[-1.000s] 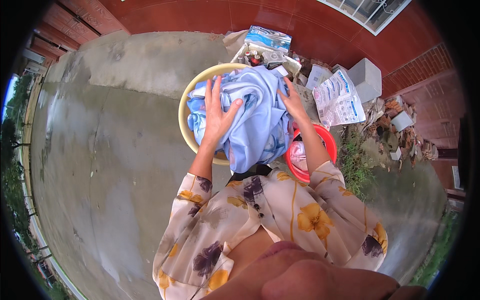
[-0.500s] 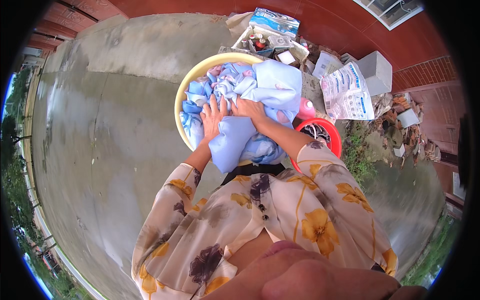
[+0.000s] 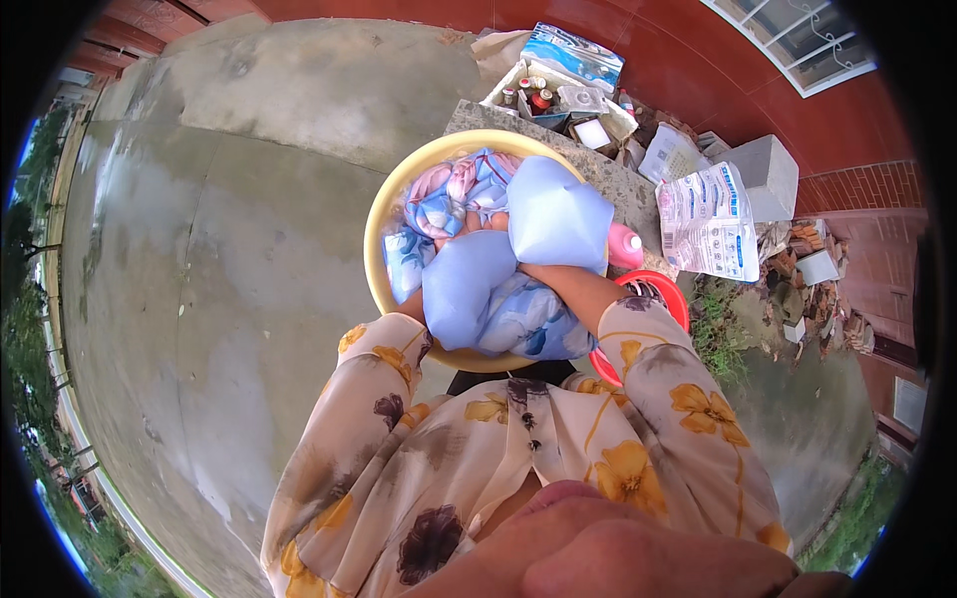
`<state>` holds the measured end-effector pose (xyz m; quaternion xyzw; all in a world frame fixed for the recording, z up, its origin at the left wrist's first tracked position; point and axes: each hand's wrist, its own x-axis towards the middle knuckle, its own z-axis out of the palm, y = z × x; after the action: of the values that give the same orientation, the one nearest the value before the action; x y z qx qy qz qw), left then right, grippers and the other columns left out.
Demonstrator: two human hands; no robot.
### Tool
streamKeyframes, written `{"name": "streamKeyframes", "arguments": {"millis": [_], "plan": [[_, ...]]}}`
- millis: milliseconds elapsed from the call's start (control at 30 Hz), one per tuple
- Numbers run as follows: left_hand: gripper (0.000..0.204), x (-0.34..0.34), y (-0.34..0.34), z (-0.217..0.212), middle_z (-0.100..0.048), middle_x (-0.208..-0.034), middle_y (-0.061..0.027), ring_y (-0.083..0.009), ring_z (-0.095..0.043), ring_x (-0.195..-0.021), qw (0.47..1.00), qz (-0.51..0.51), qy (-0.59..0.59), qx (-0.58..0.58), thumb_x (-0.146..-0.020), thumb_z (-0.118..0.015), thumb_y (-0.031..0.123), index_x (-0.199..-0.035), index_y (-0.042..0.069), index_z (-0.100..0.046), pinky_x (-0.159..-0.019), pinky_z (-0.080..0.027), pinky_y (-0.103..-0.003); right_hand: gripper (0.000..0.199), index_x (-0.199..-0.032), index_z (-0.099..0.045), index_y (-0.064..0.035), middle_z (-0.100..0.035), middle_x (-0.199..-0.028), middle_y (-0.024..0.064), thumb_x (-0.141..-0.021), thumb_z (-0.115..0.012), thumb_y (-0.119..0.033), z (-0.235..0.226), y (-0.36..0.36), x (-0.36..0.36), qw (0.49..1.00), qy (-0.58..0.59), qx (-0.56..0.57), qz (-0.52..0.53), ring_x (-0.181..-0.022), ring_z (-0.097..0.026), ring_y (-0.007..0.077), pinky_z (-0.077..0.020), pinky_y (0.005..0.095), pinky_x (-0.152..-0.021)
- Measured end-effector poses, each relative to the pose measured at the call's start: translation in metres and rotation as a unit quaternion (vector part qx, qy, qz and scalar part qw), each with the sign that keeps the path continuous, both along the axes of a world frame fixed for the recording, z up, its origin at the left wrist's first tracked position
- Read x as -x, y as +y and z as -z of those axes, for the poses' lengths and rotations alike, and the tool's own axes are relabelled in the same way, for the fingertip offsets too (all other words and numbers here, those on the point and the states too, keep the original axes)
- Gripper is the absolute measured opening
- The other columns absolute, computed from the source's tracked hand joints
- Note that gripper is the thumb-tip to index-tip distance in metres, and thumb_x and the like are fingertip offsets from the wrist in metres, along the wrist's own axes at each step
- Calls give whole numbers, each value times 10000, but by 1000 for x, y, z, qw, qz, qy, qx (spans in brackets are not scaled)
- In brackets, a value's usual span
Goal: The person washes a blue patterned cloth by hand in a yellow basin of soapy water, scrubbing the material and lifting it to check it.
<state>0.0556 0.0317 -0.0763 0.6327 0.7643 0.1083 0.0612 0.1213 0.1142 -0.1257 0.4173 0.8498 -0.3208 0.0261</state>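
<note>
A large pale-yellow basin (image 3: 377,239) holds a bunched wet bedsheet-like cloth (image 3: 464,189), light blue with pink and dark-blue flower print. Two plain blue parts of it bulge up over my wrists. My left hand (image 3: 457,235) is pushed into the folds at the middle of the basin, fingers bent into the cloth and largely covered. Close beside it, my right hand (image 3: 497,221) presses into the same folds, its knuckles showing between the bulges. Both hands look closed on the cloth; the fingertips are hidden.
Right of the basin are a pink bottle (image 3: 625,245) and a red bucket (image 3: 682,304) with dark items inside. A white printed bag (image 3: 710,221), a foam box (image 3: 623,120) of bottles and a grey block (image 3: 764,179) stand near the red wall. Wet concrete (image 3: 259,259) spreads left.
Both hands have sunk deeper into the cloth, and the left fingers, spread on top before, are now mostly covered. The blue bulges have swelled. The whole view has shifted slightly.
</note>
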Motion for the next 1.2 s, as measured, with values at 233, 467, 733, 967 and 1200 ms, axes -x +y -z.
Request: {"name": "streamKeyframes", "arguments": {"millis": [233,467,733,967,1200], "plan": [[325,103,-36,25,-650,-1167,-156,-230,-626,-1064,870,-39,-491,-28,-964,-597,206,-1236,27,-600,-958,-463,-313,599,-1467,-414,-60,-516,-1399,272,-960,-588,-326,-118,-26,-36,986,82,139,-51,-1298,-500,407,-375,414,-1096],[646,81,-104,-64,-526,-1415,-200,-301,-532,-1281,875,-220,-423,-85,-986,-558,404,-1446,-28,-421,-1063,-415,-362,623,-1344,-573,-33,-551,-1395,211,-910,-647,-475,-185,40,-96,979,166,-112,-36,-1291,-530,352,-403,418,-1085],[910,104,-53,6,-541,-1389,-213,-303,-551,-1260,603,-370,-707,20,-926,-532,642,-1460,-74,-362,-1045,-430,-381,1036,-1510,-370,-20,-430,-1511,203,-793,-628,-722,-85,76,-6,974,109,198,-9,-1418,-392,302,-299,363,-1158],[722,72,-14,56,-583,-1340,-195,-319,-569,-1229,852,-416,-310,65,-878,-663,411,-1412,-18,-438,-1021,-450,-398,947,-1316,-537,99,-564,-1328,310,-696,-710,-595,-11,94,21,992,-28,121,-32,-1257,-545,399,-430,411,-1041],[663,75,1,27,-601,-1312,-180,-306,-595,-1186,898,-333,-286,44,-878,-654,359,-1395,-9,-463,-1004,-465,-393,632,-940,-726,52,-715,-851,231,-641,-786,-501,53,119,6,992,70,41,99,-783,-699,328,-549,415,-748]]}}
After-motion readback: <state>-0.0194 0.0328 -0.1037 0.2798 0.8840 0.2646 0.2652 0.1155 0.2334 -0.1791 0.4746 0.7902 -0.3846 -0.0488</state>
